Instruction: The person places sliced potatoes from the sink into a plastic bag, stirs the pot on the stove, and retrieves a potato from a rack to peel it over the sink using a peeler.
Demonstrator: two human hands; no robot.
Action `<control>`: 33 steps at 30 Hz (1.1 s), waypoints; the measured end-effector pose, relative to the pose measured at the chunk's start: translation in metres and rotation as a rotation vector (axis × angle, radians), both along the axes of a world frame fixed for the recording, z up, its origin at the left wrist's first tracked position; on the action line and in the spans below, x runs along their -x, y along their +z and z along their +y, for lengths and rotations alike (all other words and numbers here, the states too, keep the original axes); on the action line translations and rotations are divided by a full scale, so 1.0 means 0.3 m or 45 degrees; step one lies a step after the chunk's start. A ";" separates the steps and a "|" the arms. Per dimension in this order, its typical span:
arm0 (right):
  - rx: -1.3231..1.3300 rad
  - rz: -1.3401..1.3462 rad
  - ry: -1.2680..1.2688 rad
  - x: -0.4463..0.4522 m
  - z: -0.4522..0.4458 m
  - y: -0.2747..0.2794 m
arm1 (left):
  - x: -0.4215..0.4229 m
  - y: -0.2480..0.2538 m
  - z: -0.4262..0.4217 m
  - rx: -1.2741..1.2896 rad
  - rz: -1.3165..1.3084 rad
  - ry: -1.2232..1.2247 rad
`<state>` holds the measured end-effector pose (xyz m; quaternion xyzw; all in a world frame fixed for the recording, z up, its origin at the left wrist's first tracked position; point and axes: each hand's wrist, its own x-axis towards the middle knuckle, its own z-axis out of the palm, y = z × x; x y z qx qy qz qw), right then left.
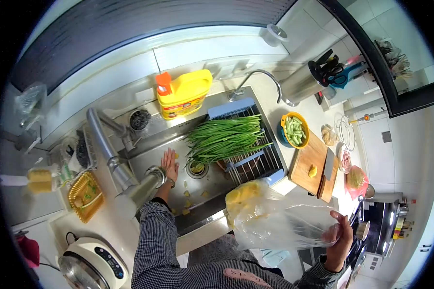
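Observation:
My left hand [169, 166] is inside the steel sink [149, 161] with its fingers spread, beside the faucet head, near small yellow scraps on the sink floor. My right hand [341, 238] grips the edge of a clear plastic bag [294, 221], fingers closed on it. Yellow pieces [243, 195] sit in the bag's left end, over the sink's front edge. Long green chives [226, 137] lie across a roll-out rack [263, 166] on the sink's right side. The drain [197, 169] holds some scraps.
Right of the sink are a yellow colander [294, 130] of green pieces and a cutting board [306, 166] with a knife [328, 166]. A yellow jug [184, 94] stands behind. A yellow basket [85, 196] and a white cooker [94, 265] are at left.

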<state>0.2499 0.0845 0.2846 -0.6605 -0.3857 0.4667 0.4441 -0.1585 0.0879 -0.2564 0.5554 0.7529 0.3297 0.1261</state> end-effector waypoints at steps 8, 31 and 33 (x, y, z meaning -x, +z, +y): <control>-0.015 -0.011 -0.139 -0.042 0.001 -0.021 | -0.272 0.041 -0.207 -0.122 -0.024 -1.157; 0.058 -0.057 -0.062 -0.015 0.016 -0.017 | -0.091 0.158 -0.414 0.306 -0.073 -1.005; 0.060 -0.062 -0.056 -0.011 0.021 -0.017 | -0.098 0.203 -0.437 0.455 0.184 -0.591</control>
